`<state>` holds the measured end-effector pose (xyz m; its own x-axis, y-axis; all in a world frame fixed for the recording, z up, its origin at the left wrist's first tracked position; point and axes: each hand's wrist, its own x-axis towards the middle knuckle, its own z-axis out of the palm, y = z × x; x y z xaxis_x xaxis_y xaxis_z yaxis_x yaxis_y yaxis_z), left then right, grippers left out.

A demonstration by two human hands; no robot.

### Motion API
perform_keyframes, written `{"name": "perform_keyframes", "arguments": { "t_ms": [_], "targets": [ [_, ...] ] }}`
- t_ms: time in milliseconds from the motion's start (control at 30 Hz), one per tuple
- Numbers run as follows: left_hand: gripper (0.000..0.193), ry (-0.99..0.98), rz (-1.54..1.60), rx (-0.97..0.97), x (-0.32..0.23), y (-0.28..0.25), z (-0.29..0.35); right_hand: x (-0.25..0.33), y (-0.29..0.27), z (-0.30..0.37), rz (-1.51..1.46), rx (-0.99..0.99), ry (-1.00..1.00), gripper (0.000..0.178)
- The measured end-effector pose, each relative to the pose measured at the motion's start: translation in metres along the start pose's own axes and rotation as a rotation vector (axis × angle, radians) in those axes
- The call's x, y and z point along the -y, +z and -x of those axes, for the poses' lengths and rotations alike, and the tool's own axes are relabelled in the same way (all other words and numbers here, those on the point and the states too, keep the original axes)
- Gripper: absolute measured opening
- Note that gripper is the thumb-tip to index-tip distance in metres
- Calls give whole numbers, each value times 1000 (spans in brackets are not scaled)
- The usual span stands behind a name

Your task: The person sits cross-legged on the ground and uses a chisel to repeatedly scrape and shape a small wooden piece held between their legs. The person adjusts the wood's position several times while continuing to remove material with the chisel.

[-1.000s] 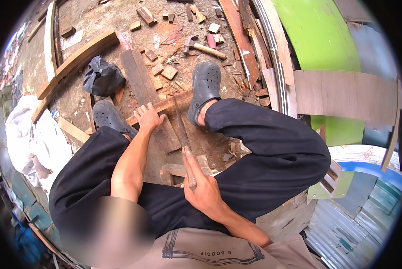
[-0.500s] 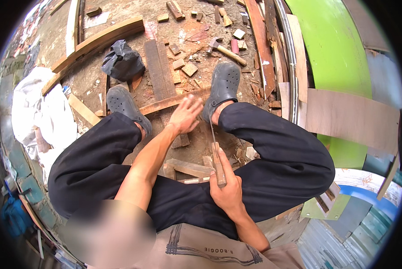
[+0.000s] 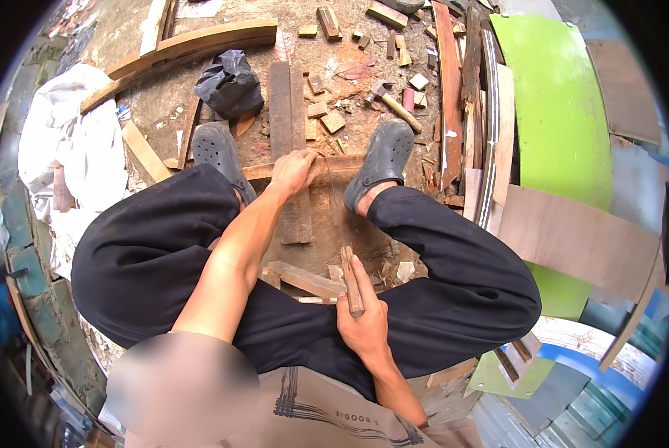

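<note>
My right hand (image 3: pixel 364 317) is wrapped round the wooden handle of a handsaw (image 3: pixel 351 272), in front of my lap. Its thin blade, seen nearly edge-on, runs away from me between my feet. The far end of the blade reaches a narrow reddish-brown wooden strip (image 3: pixel 342 163) lying crosswise between my shoes. My left hand (image 3: pixel 293 172) is closed over that strip, just left of the blade, with its fingertips partly hidden. Under my left hand and forearm a dark wooden board (image 3: pixel 280 112) lies lengthwise on the ground.
A hammer (image 3: pixel 395 106) and several small wood blocks (image 3: pixel 333 121) lie beyond my feet. A black plastic bag (image 3: pixel 230 84) stands at far left, near a long beam (image 3: pixel 200 43) and a white sack (image 3: pixel 69 142). Planks (image 3: pixel 448 97) and a green panel (image 3: pixel 558 97) line the right.
My left hand has gone from spread fingers above the strip to closed over it. The saw has shifted slightly left, its blade now at the strip. The whole view has shifted a little.
</note>
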<state>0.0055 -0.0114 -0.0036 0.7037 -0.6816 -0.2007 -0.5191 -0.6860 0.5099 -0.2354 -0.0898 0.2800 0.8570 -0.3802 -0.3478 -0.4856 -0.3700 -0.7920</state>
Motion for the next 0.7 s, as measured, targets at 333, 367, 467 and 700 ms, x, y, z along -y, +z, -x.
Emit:
{"name": "perform_keyframes", "arguments": {
  "t_ms": [333, 367, 467, 700],
  "targets": [
    [39, -36, -10, 40, -9, 8, -7, -1, 11, 6, 10, 24, 46, 65],
    [37, -37, -13, 27, -5, 12, -7, 1, 12, 6, 9, 30, 56, 65],
    [31, -49, -42, 19, 4, 20, -12, 0, 19, 4, 13, -1, -28, 67],
    [22, -31, -62, 66, 1, 17, -18, -31, 31, -55, -11, -25, 0, 72]
  ]
}}
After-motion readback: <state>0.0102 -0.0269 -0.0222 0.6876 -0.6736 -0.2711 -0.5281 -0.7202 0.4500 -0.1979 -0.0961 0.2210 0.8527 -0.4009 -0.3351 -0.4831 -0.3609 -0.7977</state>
